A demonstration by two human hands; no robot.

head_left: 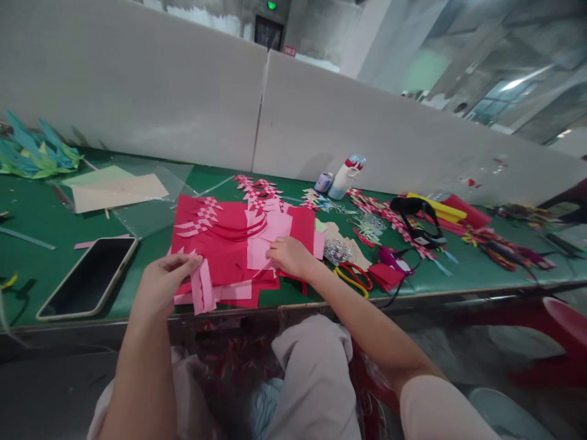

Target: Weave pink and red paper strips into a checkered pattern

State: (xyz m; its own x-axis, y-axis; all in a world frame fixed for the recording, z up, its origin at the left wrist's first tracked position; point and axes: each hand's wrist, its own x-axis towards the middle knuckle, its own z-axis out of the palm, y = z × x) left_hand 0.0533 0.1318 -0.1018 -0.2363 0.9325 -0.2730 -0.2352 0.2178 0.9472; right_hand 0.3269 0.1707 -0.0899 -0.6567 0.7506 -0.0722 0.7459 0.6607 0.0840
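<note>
- Two bare hands work over a spread of red and pink paper sheets (pixel 229 250) lying on the green desk (pixel 36 214), near its front edge.
- Left hand (pixel 160 284) sits at the near left corner of the spread; its fingers (pixel 186 264) are pinched narrowly on a pink slit strip (pixel 202 288), which seems to be cut into parallel bands, though blur makes the cuts hard to read.
- That pink slit strip has its long axis running roughly from the front edge of the desk toward the partition, its near end hanging close to the desk edge.
- Right hand (pixel 288 255) rests palm-down on a pale pink sheet (pixel 268 235) in the middle of the spread, fingers curled and pressing its lower edge; whether they grip the sheet or only press it I cannot tell.
- Red sheets beneath carry curved cuts and woven red-and-white bands (pixel 202 220) along their left side, the bands pointing left.
- A dark phone (pixel 89 278) lies face up well to the left of the paper, tilted diagonally.
- Scissors with red and yellow handles (pixel 353 276) lie just right of the right forearm.
- A white bottle (pixel 343 176) stands near the grey partition (pixel 137 91), behind the paper.
- Teal and green paper shapes (pixel 32 153) sit at the far left, and clear plastic with cream sheets (pixel 114 189) lies between them and the red paper.
</note>
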